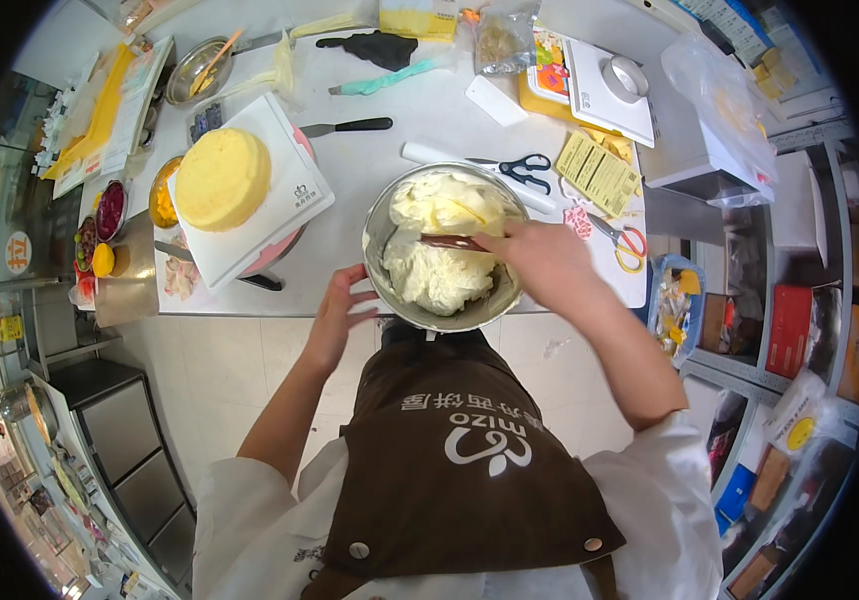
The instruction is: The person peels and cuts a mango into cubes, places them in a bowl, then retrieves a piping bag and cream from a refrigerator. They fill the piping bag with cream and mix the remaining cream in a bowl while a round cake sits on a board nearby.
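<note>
A metal mixing bowl [375, 279] full of pale whipped cream [437, 274] stands at the table's front edge. My right hand [545, 259] is closed around the brown handle of a tool [450, 241] over the cream; the tool's working end is hard to make out. Beside the bowl's left wall is my left hand [343, 304], fingers apart; whether they touch the metal I cannot tell. To the left, a round yellow sponge cake [223, 180] rests on a square white board [294, 180] above a pink-topped turntable [279, 251].
Behind the bowl lie black-handled scissors [525, 171] and a white roll [429, 154]. A palette knife [362, 125] and a green piping bag [392, 80] lie farther back. Red-and-yellow-handled scissors [630, 250] are at right. Fruit bowls [163, 214] stand at left.
</note>
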Available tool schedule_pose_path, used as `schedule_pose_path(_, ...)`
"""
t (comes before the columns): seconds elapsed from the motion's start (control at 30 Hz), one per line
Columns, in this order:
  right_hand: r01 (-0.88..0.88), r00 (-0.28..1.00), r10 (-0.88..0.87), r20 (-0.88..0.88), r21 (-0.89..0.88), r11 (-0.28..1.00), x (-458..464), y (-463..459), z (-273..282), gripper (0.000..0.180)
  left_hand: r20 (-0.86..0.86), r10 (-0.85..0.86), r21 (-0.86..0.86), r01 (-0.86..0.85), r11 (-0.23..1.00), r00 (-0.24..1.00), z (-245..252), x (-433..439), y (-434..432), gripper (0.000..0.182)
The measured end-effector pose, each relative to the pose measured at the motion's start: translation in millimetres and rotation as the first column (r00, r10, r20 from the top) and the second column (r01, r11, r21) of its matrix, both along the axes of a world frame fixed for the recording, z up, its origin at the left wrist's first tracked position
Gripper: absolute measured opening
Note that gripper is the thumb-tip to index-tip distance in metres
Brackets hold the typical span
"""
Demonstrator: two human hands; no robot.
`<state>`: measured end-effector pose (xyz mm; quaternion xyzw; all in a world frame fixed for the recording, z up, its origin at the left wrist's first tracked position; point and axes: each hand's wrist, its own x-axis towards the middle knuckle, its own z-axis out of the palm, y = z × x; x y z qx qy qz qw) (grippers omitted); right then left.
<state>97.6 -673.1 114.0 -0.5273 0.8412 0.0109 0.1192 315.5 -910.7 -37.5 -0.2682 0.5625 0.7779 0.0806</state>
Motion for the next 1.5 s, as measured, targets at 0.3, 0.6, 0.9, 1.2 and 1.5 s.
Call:
schedule_pose_path(0.3, 0.125, 0.992, -0.128, -0.025, -0.102, 0.987, 0.1, 1.4, 3.2, 0.054, -0.045, 0.055, -0.117, -0.060, 0.991, 0.997, -3.5, -46.2, -18.1, 0.088)
schedule_pose_path(0.6, 0.301, 0.950, -0.307, -0.051, -0.097, 0.949, -1.1, 22.9, 41.7, 0.045, -0.098, 0.089, -0.136, -0.101, 0.985, 0.991, -1.4, -45.1, -26.3, 0.092)
schedule_pose_path(0.9, 0.288, 0.956, -0.288, 0.052, 0.001, 0.958, 2.5, 30.1, 47.9, 0.047, -0.138, 0.102, -0.233, -0.132, 0.963, 0.985, 3.1, -53.8, -32.8, 0.091)
schedule_pose_path(1.2, 0.245, 0.969, -0.246, 0.009, 0.056, 0.968, 3.1, 23.1, 20.7, 0.046, -0.065, 0.040, -0.200, -0.053, 0.978, 0.997, 6.7, -53.7, -43.7, 0.093)
schedule_pose_path(1.5, 0.129, 0.992, -0.129, -0.003, -0.025, 0.991, 4.8, 2.7, -0.3, 0.051, -0.041, 0.042, -0.244, -0.051, 0.968, 0.998, 14.8, -61.0, -49.0, 0.086)
